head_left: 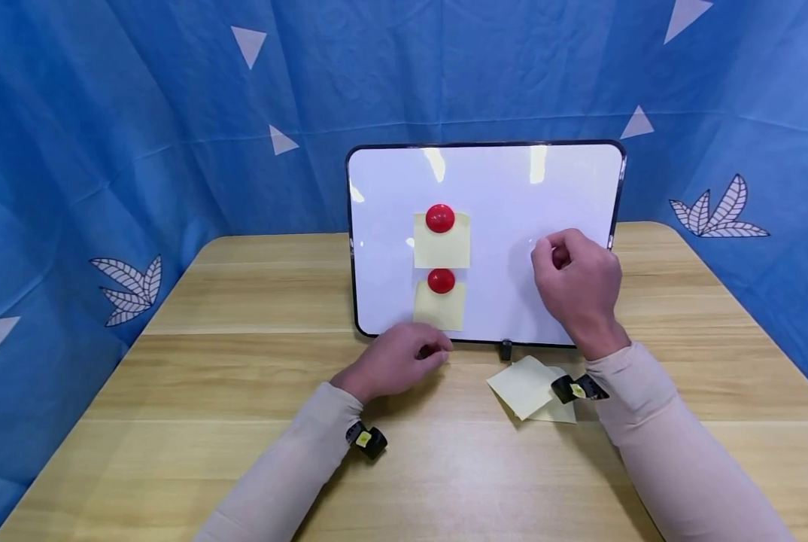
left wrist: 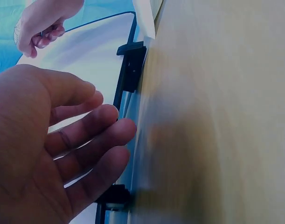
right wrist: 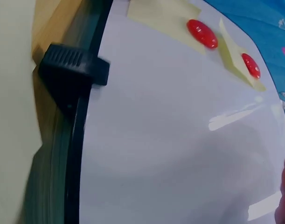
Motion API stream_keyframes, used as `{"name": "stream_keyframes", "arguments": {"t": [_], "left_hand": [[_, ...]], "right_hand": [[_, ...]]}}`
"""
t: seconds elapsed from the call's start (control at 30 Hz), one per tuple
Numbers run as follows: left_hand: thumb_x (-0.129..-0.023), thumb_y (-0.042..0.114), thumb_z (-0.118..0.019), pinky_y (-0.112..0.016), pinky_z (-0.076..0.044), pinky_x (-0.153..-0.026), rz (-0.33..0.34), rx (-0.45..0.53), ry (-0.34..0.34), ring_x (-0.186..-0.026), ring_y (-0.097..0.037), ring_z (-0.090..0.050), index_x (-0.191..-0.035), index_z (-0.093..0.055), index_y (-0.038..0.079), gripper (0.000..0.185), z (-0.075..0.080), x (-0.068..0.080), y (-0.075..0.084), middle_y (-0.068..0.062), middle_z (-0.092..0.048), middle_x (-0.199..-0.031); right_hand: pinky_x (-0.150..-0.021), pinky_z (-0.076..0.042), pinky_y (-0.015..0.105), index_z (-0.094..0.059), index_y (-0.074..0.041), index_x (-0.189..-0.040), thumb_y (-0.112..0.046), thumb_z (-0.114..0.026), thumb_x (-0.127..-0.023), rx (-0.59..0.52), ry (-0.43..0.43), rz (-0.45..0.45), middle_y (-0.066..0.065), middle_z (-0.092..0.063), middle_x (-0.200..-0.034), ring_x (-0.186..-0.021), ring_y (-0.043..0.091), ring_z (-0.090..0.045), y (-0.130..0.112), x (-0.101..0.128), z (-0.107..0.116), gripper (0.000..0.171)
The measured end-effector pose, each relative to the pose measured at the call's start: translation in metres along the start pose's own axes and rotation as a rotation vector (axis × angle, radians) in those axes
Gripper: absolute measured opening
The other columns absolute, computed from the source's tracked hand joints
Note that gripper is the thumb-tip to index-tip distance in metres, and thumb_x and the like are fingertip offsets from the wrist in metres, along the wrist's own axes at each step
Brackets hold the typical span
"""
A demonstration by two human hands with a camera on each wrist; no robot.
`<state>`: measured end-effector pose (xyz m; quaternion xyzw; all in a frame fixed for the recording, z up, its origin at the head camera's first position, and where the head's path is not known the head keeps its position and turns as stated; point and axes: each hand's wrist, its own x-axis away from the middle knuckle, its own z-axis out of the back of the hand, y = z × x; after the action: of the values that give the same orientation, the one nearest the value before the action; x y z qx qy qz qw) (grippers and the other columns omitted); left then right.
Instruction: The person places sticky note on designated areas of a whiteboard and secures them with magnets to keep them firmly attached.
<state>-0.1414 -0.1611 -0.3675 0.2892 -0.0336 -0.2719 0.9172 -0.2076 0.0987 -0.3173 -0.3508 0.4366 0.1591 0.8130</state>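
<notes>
Left hand (head_left: pixel 399 359): fingers loosely curled, empty; lower sticky note (head_left: pixel 448 309) just beyond, red magnet (head_left: pixel 441 281) on top edge; brushing could dislodge it. Right hand (head_left: pixel 578 284): fingers curled, nothing visible held; whiteboard (head_left: pixel 495 218) behind.

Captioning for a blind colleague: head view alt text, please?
A person's right hand is before a black-framed rectangular whiteboard, left hand by its lower edge. Two domed red magnets overlap two pale-yellow paper notes on it; similar loose notes lie on the light wooden table.
</notes>
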Motion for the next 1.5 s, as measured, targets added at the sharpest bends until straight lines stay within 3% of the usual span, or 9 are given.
{"name": "stream_keyframes", "arguments": {"t": [0.3,0.5,0.67,0.8,1.13,1.5], "left_hand": [[-0.098,0.024,-0.066,-0.022,-0.048,-0.085,-0.070,-0.029,-0.088,-0.094,-0.007,-0.058,-0.117,-0.073,0.014,0.022,-0.008,0.001,0.012,0.011,-0.065,-0.103],[-0.099,0.029,-0.061,-0.025,-0.042,-0.103,-0.116,-0.065,-0.154,-0.120,-0.008,-0.054,-0.126,-0.069,0.016,0.031,-0.017,0.002,0.022,0.008,-0.063,-0.127],[-0.099,0.032,-0.060,-0.027,-0.036,-0.110,-0.204,-0.138,-0.186,-0.133,-0.011,-0.046,-0.137,-0.063,0.018,0.040,-0.025,0.001,0.033,0.009,-0.055,-0.143],[-0.099,0.030,-0.061,-0.026,-0.034,-0.110,-0.275,-0.208,-0.178,-0.132,-0.010,-0.047,-0.135,-0.065,0.020,0.037,-0.030,0.001,0.035,0.012,-0.056,-0.142],[-0.099,0.031,-0.060,-0.027,-0.034,-0.110,-0.297,-0.321,-0.180,-0.130,-0.011,-0.048,-0.132,-0.066,0.021,0.035,-0.032,0.001,0.040,0.011,-0.059,-0.138],[-0.101,0.036,-0.058,-0.034,-0.033,-0.113,-0.281,-0.431,-0.194,-0.135,-0.017,-0.043,-0.139,-0.060,0.024,0.041,-0.034,0.005,0.043,0.008,-0.048,-0.150]], "right_hand": [[-0.057,-0.045,0.044,-0.068,0.004,-0.083,-0.014,-0.058,-0.093,0.016,0.058,0.023,0.019,-0.066,-0.070,-0.060,0.034,-0.062,0.007,0.000,-0.001,0.024],[-0.057,-0.045,0.044,-0.069,0.004,-0.083,-0.015,-0.060,-0.093,0.012,0.061,0.022,0.019,-0.066,-0.071,-0.060,0.035,-0.062,0.008,-0.001,-0.001,0.023],[-0.057,-0.045,0.045,-0.069,0.004,-0.084,-0.014,-0.060,-0.093,0.018,0.053,0.024,0.020,-0.066,-0.071,-0.061,0.035,-0.062,0.010,-0.001,0.000,0.023],[-0.058,-0.044,0.044,-0.069,0.003,-0.083,-0.015,-0.060,-0.093,0.019,0.048,0.021,0.019,-0.066,-0.071,-0.060,0.034,-0.062,0.009,-0.001,0.001,0.023],[-0.058,-0.043,0.042,-0.070,0.003,-0.083,-0.015,-0.059,-0.094,0.010,0.021,0.008,0.018,-0.066,-0.070,-0.061,0.032,-0.061,0.007,0.000,0.004,0.023],[-0.057,-0.044,0.042,-0.069,0.003,-0.084,-0.016,-0.058,-0.094,0.004,0.008,0.028,0.018,-0.066,-0.071,-0.059,0.032,-0.061,0.007,0.002,0.007,0.024]]}}
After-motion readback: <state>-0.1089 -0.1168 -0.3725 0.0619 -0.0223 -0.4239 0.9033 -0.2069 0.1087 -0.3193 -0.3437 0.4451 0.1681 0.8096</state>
